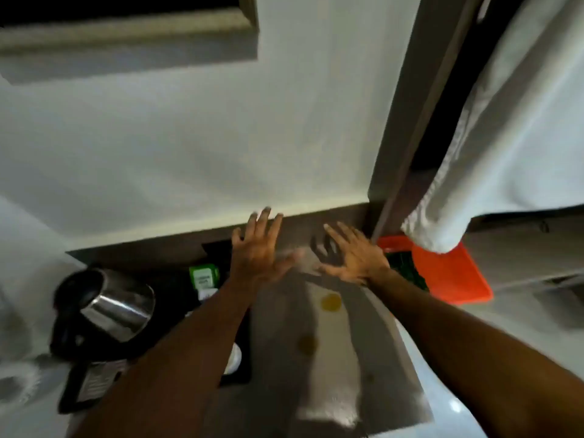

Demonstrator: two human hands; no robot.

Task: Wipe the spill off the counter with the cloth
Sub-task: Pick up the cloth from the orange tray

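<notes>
A yellowish spill (pixel 331 302) lies on the grey counter (pixel 331 390), with a fainter spot (pixel 307 343) nearer to me. My left hand (pixel 257 251) and my right hand (pixel 354 254) are both stretched out over the far end of the counter, fingers spread, palms down, holding nothing. The spill sits between my forearms, just behind the hands. A white cloth (pixel 512 131) hangs at the upper right, above and to the right of my right hand. The picture is blurred by motion.
A steel kettle (pixel 110 308) stands on a black tray (pixel 177 311) at the left, with a green packet (pixel 203 276) and a white cup (pixel 234 358). An orange tray (pixel 452 273) lies at the right beneath the cloth. A white wall rises behind the counter.
</notes>
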